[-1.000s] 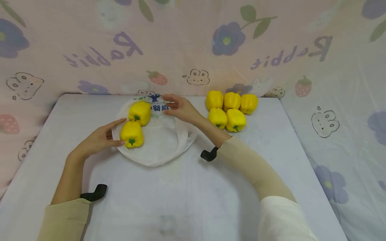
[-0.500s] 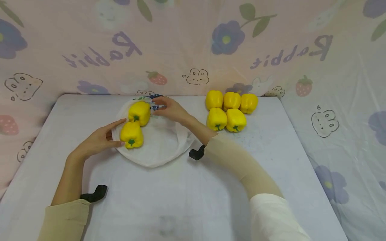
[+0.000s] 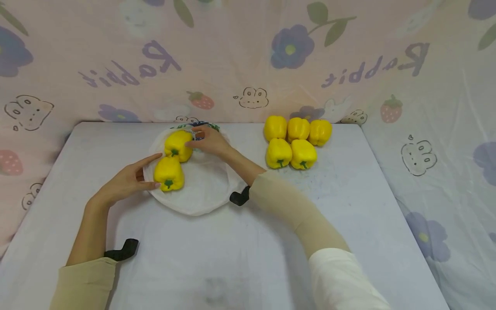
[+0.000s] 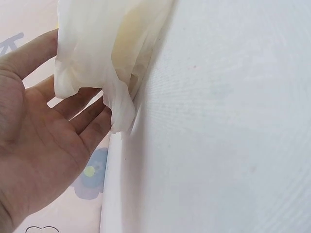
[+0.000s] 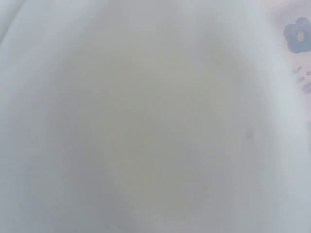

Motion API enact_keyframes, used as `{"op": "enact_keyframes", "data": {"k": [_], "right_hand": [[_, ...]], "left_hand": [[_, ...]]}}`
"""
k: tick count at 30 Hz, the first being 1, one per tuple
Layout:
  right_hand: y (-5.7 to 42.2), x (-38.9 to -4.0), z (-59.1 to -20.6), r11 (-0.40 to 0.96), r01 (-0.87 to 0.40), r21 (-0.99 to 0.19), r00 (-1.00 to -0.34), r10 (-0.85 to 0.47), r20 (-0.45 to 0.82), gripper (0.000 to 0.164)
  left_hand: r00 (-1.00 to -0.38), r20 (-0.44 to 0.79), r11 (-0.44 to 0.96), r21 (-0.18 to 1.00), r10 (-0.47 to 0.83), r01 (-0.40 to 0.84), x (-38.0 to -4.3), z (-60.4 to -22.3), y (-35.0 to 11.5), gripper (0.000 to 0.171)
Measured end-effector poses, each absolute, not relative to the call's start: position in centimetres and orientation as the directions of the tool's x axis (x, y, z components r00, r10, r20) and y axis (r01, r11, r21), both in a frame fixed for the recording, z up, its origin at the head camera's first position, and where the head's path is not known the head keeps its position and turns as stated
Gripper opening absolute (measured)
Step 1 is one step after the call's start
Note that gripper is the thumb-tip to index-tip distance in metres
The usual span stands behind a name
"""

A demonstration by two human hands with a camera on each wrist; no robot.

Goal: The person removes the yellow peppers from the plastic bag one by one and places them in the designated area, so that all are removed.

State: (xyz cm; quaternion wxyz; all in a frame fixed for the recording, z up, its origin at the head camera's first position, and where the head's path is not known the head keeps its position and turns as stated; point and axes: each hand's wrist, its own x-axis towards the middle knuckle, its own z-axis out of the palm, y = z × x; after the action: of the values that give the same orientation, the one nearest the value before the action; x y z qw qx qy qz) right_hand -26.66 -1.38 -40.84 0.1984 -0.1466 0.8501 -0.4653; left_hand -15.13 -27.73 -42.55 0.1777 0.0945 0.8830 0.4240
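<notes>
Two yellow bell peppers lie at the left side of a round-spread white plastic bag (image 3: 207, 181) with blue and green print: one farther pepper (image 3: 177, 143), one nearer pepper (image 3: 168, 172). My left hand (image 3: 123, 184) curves loosely at the bag's left edge, thumb tip beside the nearer pepper. In the left wrist view, its fingers (image 4: 80, 114) extend relaxed behind the thin bag film (image 4: 87, 53). My right hand (image 3: 212, 141) reaches over the bag's far side, thumb at the farther pepper's right side, fingers spread apart from the thumb. White film fills the right wrist view.
Several more yellow bell peppers (image 3: 298, 129) stand in two close rows at the table's back right. The white tabletop (image 3: 248, 258) meets a patterned curtain (image 3: 248, 51) at the back. Black wrist mounts (image 3: 239, 196) stick out from both forearms.
My right hand has moved left over the bag, from its printed far part to the farther pepper. The left hand and both peppers on the bag have stayed in place.
</notes>
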Motion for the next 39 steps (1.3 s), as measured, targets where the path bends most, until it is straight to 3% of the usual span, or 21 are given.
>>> {"op": "enact_keyframes", "data": {"k": [26, 39], "right_hand": [[-3.1, -27.5, -42.7, 0.552, -0.116, -0.826, -0.882, -0.44, -0.169, 0.074], [-2.9, -27.3, -42.9, 0.536, -0.151, -0.831, -0.905, -0.412, -0.102, 0.068]], "left_hand": [[-0.915, -0.234, 0.624, 0.781, 0.329, 0.024, -15.0, -42.7, -27.9, 0.086], [-0.92, -0.233, 0.662, 0.748, 0.316, 0.038, -14.9, -42.5, -27.7, 0.084]]}}
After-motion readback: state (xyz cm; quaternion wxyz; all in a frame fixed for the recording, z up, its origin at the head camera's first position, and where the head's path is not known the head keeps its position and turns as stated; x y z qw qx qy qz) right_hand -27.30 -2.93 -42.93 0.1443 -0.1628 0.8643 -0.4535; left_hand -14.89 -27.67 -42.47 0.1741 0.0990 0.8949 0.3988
